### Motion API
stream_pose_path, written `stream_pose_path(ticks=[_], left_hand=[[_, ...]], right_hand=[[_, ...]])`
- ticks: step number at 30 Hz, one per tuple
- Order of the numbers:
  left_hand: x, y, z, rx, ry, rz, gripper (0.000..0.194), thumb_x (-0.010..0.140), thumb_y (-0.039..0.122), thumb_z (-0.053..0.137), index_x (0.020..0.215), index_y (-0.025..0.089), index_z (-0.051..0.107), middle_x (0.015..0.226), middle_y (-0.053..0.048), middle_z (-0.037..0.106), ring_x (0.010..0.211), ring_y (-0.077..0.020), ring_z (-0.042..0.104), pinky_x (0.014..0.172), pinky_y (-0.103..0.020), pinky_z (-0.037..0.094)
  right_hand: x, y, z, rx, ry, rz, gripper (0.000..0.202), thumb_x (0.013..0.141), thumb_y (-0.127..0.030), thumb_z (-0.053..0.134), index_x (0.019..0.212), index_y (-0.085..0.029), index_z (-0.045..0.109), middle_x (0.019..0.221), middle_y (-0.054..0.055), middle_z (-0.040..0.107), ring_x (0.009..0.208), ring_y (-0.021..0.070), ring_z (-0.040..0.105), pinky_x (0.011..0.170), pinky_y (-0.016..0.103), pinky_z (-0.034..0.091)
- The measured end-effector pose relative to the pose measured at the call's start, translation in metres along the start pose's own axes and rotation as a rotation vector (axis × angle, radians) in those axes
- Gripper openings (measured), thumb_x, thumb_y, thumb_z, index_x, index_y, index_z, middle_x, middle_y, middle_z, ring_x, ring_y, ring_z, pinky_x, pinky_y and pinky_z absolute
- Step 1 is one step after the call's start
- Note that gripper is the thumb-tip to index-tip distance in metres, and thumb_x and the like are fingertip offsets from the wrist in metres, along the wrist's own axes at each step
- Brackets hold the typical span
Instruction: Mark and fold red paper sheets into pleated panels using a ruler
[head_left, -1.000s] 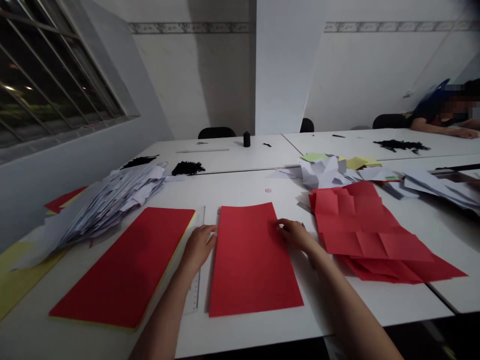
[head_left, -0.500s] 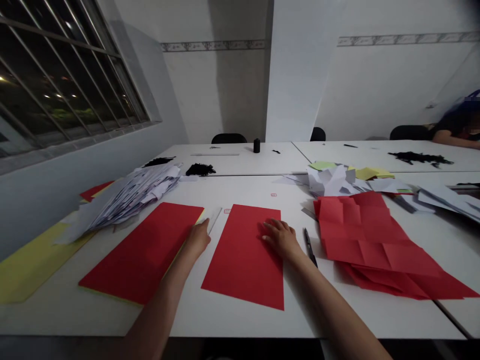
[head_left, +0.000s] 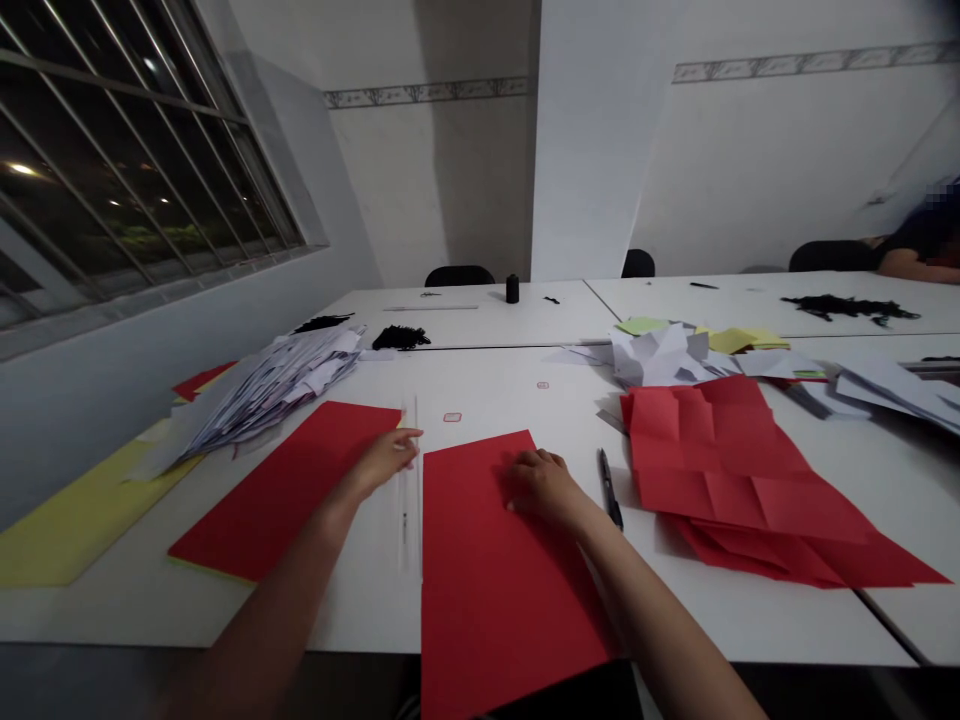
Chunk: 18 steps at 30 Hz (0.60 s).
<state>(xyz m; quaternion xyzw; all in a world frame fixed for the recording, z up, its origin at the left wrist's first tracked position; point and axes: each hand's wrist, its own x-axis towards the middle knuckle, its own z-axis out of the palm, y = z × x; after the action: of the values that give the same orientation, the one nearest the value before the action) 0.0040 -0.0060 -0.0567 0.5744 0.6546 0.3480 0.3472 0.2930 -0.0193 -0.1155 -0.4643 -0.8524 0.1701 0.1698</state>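
Two hands on the worktop [head_left: 495,400], one view to go on. The red sheet [head_left: 495,570] has slid toward me since a moment ago, so its near end now hangs off the near edge. My right hand [head_left: 541,484] lies flat and relaxed on its far right corner, pinning it rather than gripping. My left hand [head_left: 384,456] sits loosely curled at the clear ruler [head_left: 409,480] just left of the sheet, fingertips touching it. A black pen [head_left: 609,488] lies just right of my right hand.
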Motion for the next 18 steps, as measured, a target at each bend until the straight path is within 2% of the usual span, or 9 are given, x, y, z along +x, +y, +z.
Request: stream_pose_path(ticks=[3, 6, 8, 10, 13, 15, 18], left_hand=[[-0.008, 0.017, 0.009, -0.201, 0.000, 0.021, 0.053, 0.073, 0.039, 0.064, 0.119, 0.014, 0.057, 0.074, -0.003, 0.062, 0.071, -0.0162, 0.062, 0.068, -0.028, 0.049], [-0.019, 0.024, 0.035, -0.365, 0.001, 0.013, 0.055, 0.080, 0.039, 0.060, 0.128, 0.015, 0.050, 0.100, -0.010, 0.065, 0.093, -0.0190, 0.063, 0.080, -0.031, 0.050], [-0.026, 0.021, 0.057, -0.444, -0.030, -0.016, 0.052, 0.083, 0.038, 0.058, 0.129, 0.014, 0.049, 0.110, -0.013, 0.063, 0.100, -0.0216, 0.062, 0.085, -0.034, 0.050], [-0.030, 0.014, 0.075, -0.509, -0.038, -0.041, 0.051, 0.086, 0.037, 0.055, 0.132, 0.017, 0.046, 0.123, -0.013, 0.058, 0.107, -0.0222, 0.060, 0.090, -0.035, 0.049], [-0.033, 0.005, 0.094, -0.580, -0.034, -0.071, 0.057, 0.090, 0.037, 0.051, 0.142, 0.022, 0.032, 0.137, -0.012, 0.046, 0.113, -0.0214, 0.057, 0.098, -0.035, 0.045], [-0.034, 0.003, 0.102, -0.607, -0.047, -0.087, 0.063, 0.091, 0.037, 0.048, 0.146, 0.024, 0.019, 0.141, -0.012, 0.041, 0.114, -0.0212, 0.057, 0.101, -0.036, 0.042], [-0.036, 0.005, 0.112, -0.639, -0.100, -0.072, 0.073, 0.091, 0.041, 0.047, 0.148, 0.025, 0.003, 0.138, -0.014, 0.045, 0.116, -0.0219, 0.055, 0.102, -0.037, 0.040]], right_hand=[[-0.002, -0.006, 0.000, 0.010, -0.023, -0.010, 0.048, 0.068, -0.040, 0.072, 0.114, -0.030, 0.063, 0.112, 0.007, 0.058, 0.104, 0.0271, 0.050, 0.094, 0.042, 0.032], [-0.003, -0.005, -0.005, 0.082, -0.014, -0.012, 0.036, 0.074, -0.032, 0.064, 0.110, -0.027, 0.065, 0.108, 0.008, 0.061, 0.102, 0.0266, 0.053, 0.090, 0.040, 0.036], [-0.002, 0.004, -0.012, 0.249, 0.021, -0.025, 0.028, 0.080, -0.022, 0.054, 0.105, -0.025, 0.068, 0.104, 0.007, 0.064, 0.097, 0.0228, 0.058, 0.085, 0.036, 0.040], [-0.002, 0.017, -0.022, 0.428, 0.074, -0.009, 0.031, 0.084, -0.018, 0.044, 0.103, -0.023, 0.068, 0.098, 0.006, 0.067, 0.088, 0.0191, 0.061, 0.080, 0.032, 0.044], [-0.003, 0.034, -0.033, 0.601, 0.169, 0.119, 0.033, 0.089, -0.029, 0.040, 0.112, -0.020, 0.062, 0.095, 0.007, 0.068, 0.081, 0.0181, 0.064, 0.075, 0.033, 0.049], [-0.003, 0.038, -0.035, 0.597, 0.224, 0.133, 0.034, 0.089, -0.036, 0.044, 0.116, -0.022, 0.060, 0.103, 0.007, 0.067, 0.090, 0.0196, 0.063, 0.080, 0.035, 0.049], [0.001, 0.033, -0.024, 0.364, 0.227, -0.020, 0.037, 0.083, -0.036, 0.057, 0.119, -0.026, 0.059, 0.119, 0.007, 0.060, 0.111, 0.0226, 0.053, 0.094, 0.039, 0.041]])
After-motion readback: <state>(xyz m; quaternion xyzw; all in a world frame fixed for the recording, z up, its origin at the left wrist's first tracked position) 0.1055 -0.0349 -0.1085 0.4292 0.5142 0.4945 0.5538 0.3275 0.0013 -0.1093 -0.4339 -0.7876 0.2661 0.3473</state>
